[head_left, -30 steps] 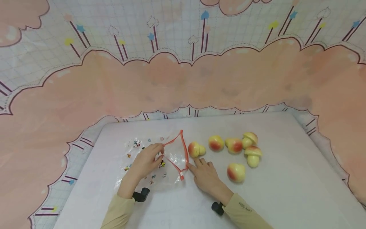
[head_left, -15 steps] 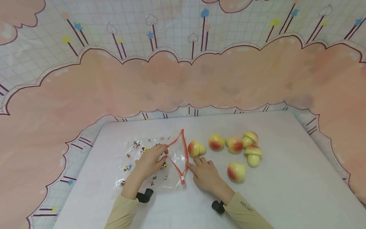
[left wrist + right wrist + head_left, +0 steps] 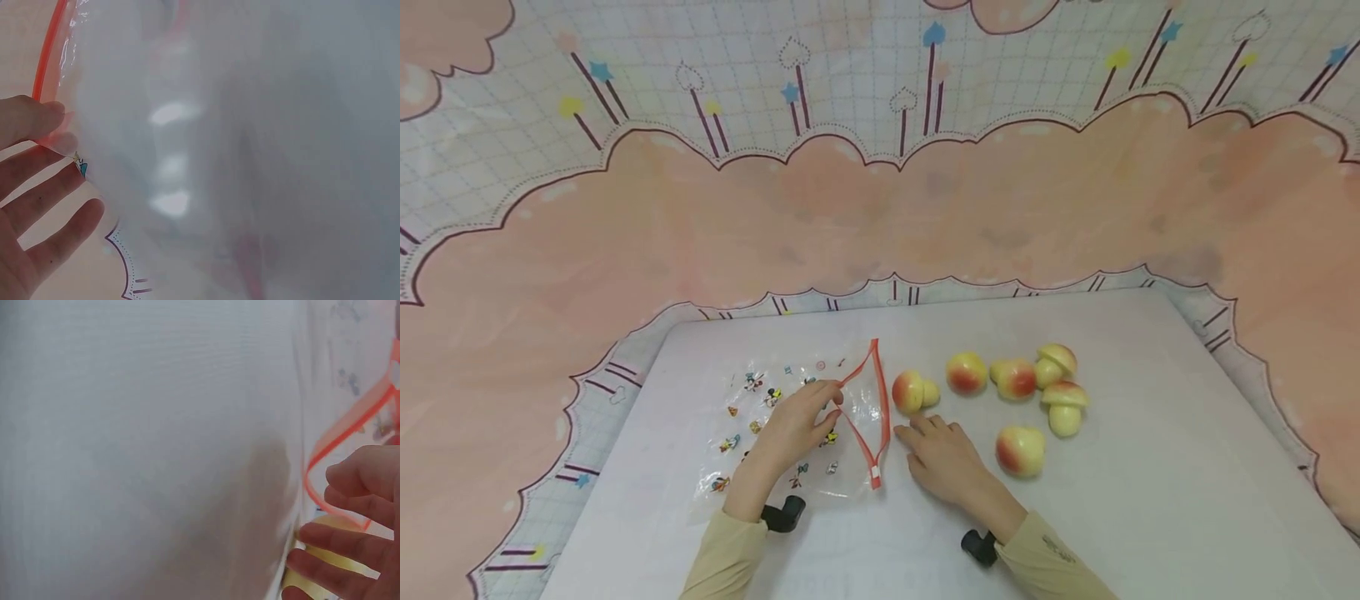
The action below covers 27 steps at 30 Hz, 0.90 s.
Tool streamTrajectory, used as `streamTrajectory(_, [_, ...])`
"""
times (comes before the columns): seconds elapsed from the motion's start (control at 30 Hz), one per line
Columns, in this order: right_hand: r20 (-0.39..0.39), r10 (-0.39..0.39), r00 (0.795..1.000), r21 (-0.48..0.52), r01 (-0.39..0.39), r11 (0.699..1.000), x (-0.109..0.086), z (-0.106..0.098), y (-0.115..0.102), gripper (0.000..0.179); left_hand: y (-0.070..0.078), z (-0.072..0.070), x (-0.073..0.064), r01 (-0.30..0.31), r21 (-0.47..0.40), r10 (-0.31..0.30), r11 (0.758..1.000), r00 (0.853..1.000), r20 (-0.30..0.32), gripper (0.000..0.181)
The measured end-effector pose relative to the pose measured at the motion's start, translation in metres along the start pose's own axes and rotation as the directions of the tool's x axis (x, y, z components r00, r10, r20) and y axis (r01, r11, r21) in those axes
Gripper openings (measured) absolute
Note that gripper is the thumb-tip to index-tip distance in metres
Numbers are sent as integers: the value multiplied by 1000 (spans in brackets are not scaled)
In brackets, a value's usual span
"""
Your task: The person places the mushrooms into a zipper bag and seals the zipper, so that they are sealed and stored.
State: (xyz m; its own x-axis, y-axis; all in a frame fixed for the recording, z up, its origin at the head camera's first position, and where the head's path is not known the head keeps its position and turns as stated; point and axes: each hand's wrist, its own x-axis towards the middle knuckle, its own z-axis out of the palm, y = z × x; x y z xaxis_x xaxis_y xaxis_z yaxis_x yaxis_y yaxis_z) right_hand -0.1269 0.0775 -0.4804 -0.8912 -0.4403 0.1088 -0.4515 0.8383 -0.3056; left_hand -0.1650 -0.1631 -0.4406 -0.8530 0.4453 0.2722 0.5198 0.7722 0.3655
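A clear zip bag [image 3: 857, 467] with cartoon prints and a red zip edge lies on the white table, its mouth spread apart toward the right. My left hand [image 3: 796, 423] pinches the upper red edge between thumb and index finger; in the left wrist view the other fingers [image 3: 62, 234] are spread. Just right of the mouth, my right hand [image 3: 946, 462] lies with relaxed fingers and holds nothing. Beyond its fingertips is a yellow-and-red toy mushroom [image 3: 910, 392], close to the bag's red edge.
More toy mushrooms are to the right: one [image 3: 966, 373] at the back, a lying one [image 3: 1017, 380], two with visible stems [image 3: 1064, 410] farther right, and one [image 3: 1020, 451] nearer the front. A patterned cloth [image 3: 880, 225] hangs behind the table [image 3: 1180, 467].
My left hand has moved slightly right with the lifted bag edge. My right index finger, earlier on the red edge, has drawn back to the right. The mushrooms have stayed put.
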Motion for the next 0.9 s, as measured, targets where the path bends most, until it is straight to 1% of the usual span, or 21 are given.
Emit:
streamTrajectory(0.17, [-75, 1, 997, 3, -1, 1000, -2, -5, 4, 31, 0, 1, 1, 21, 6, -22, 1000, 1000, 15, 15])
streamTrajectory(0.23, [-84, 16, 996, 21, -14, 1000, -2, -10, 6, 28, -1, 1, 1, 30, 2, -30, 1000, 999, 20, 15])
streamTrajectory(0.43, [-85, 76, 993, 119, -66, 991, -4, -28, 9, 24, 0, 3, 1, 46, -8, -46, 999, 998, 30, 15])
streamTrajectory(0.7, [-110, 106, 988, 154, -89, 984, -3, -41, 17, 25, 2, 5, 1, 47, -14, -46, 999, 999, 23, 16])
streamTrajectory(0.9, [-78, 173, 982, 195, -155, 968, 4, -51, 22, 30, 2, 5, 1, 52, -35, -51, 998, 998, 29, 16])
